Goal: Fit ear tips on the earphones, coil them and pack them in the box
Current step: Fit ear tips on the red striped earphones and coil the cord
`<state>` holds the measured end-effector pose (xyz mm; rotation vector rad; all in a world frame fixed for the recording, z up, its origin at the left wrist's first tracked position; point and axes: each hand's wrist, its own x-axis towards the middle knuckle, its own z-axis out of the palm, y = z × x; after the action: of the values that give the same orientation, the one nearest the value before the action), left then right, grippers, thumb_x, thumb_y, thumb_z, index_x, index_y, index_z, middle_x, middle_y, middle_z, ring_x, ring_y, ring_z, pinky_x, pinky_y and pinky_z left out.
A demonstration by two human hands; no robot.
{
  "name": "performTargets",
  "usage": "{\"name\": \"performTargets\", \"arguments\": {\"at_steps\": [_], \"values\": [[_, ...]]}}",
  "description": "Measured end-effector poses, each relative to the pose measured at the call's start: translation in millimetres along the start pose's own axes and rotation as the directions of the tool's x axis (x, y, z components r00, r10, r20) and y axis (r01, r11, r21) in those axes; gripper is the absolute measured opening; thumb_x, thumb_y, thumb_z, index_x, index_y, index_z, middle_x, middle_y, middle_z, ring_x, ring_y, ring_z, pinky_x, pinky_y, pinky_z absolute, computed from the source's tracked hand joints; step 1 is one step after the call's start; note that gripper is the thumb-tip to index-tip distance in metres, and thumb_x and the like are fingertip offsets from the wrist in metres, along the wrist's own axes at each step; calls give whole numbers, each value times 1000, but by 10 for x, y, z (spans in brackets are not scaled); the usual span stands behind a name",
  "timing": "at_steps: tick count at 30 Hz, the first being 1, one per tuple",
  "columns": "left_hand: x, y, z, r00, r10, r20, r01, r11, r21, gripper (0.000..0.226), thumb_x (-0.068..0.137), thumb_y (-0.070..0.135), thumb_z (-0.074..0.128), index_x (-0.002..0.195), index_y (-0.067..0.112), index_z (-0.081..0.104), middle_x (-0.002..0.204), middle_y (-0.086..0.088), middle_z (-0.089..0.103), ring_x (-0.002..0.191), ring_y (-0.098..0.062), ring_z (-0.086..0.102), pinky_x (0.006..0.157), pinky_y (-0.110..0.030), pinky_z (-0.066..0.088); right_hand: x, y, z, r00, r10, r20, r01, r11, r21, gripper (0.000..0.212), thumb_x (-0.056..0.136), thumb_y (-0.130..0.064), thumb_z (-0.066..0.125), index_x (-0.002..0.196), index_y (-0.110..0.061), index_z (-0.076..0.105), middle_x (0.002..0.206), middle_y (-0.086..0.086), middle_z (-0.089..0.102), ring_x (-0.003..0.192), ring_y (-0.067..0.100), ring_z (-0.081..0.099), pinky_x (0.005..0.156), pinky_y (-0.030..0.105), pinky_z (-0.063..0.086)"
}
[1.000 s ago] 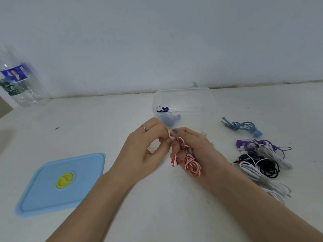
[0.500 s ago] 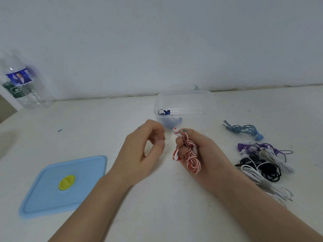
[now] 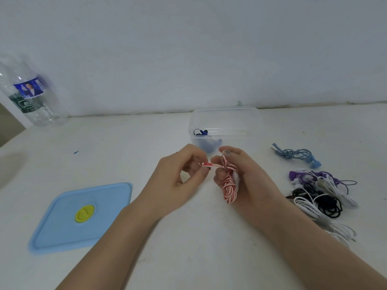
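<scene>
The red and white earphones are in my right hand, where my fingers are curled around the coiled bundle of cable, and the bundle hangs down a little under my fingers. One short piece of the cable goes out to the left, and my left hand pinches its red end between the thumb and the fingertips. The two hands are very near to each other, above the white table. Just behind my hands stands the clear box, open, with dark blue earphones lying inside at its left side. To the right of my right hand lie more coiled earphones on the table: a light blue pair farther away, then a purple pair, and nearer to me black and white cables mixed together. To the left of my left hand lies the blue lid with a yellow round part in the middle. Far to the left, at the wall, stands a plastic water bottle.
</scene>
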<state>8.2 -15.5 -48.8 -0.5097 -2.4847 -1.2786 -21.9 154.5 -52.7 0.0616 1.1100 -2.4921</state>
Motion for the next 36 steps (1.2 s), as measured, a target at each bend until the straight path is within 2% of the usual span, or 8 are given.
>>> {"name": "performTargets", "arguments": {"at_steps": [3, 7, 11, 16, 19, 22, 31, 36], "values": [[8, 13, -44, 1000, -13, -28, 12, 999, -37, 5, 95, 18, 66, 98, 23, 64, 83, 6, 66, 77, -19, 64, 70, -44, 53, -30, 46, -6, 998, -59, 37, 66, 968, -242, 21, 96, -9, 57, 111, -21, 66, 82, 12, 59, 51, 19, 47, 43, 24, 35], [23, 6, -99, 994, -90, -67, 78, 983, -166, 17, 92, 6, 73, 89, 15, 59, 73, 11, 67, 69, -20, 61, 67, -23, 48, -56, 78, -3, 990, -111, 83, 136, 897, -422, 11, 96, -18, 60, 95, -17, 71, 79, 4, 65, 57, 18, 48, 47, 26, 36], [27, 3, -92, 994, -109, -18, 104, 980, -168, 18, 91, 4, 74, 80, 12, 62, 66, 13, 63, 63, -8, 57, 66, -17, 45, -62, 81, 4, 986, -126, 108, 161, 890, -427, 13, 94, -8, 62, 84, -8, 70, 72, 5, 64, 52, 14, 45, 52, 20, 39], [13, -36, -248, 992, -126, 0, 125, 983, -134, 15, 89, 6, 56, 88, 17, 66, 83, -2, 71, 73, -21, 62, 70, -39, 51, -42, 83, -22, 990, -121, 76, 140, 926, -351, 10, 93, -4, 62, 90, -4, 71, 71, 8, 63, 48, 13, 43, 53, 21, 40], [-9, -147, -409, 987, -152, 46, 147, 984, 99, 21, 79, 9, 53, 86, 25, 64, 77, 2, 61, 69, -13, 53, 63, -32, 44, -17, 91, -43, 991, -116, 71, 133, 936, -327, 16, 96, -6, 59, 104, -5, 73, 72, 6, 63, 48, 13, 42, 57, 24, 40], [-34, -205, -460, 966, -197, 169, 143, 948, 284, 16, 76, 17, 69, 82, 32, 66, 76, 5, 55, 64, -9, 45, 58, -16, 36, 3, 98, -57, 990, -118, 80, 138, 931, -337, 21, 97, -7, 57, 107, -9, 75, 74, 5, 62, 50, 13, 43, 60, 25, 40], [-14, -206, -332, 953, -210, 219, 126, 930, 346, 17, 85, 12, 72, 83, 29, 68, 81, 9, 58, 64, -12, 55, 54, -13, 40, -4, 105, -46, 989, -122, 86, 145, 921, -361, 18, 97, -4, 56, 101, -4, 73, 74, 8, 63, 48, 13, 44, 53, 21, 41], [-26, -202, -334, 954, -181, 238, 102, 945, 311, 16, 87, 21, 69, 80, 35, 64, 88, 11, 60, 59, -11, 51, 55, -35, 52, -6, 105, -42, 990, -118, 81, 139, 928, -346, 16, 96, -3, 58, 101, -3, 73, 72, 7, 63, 50, 14, 45, 53, 20, 42]]}}
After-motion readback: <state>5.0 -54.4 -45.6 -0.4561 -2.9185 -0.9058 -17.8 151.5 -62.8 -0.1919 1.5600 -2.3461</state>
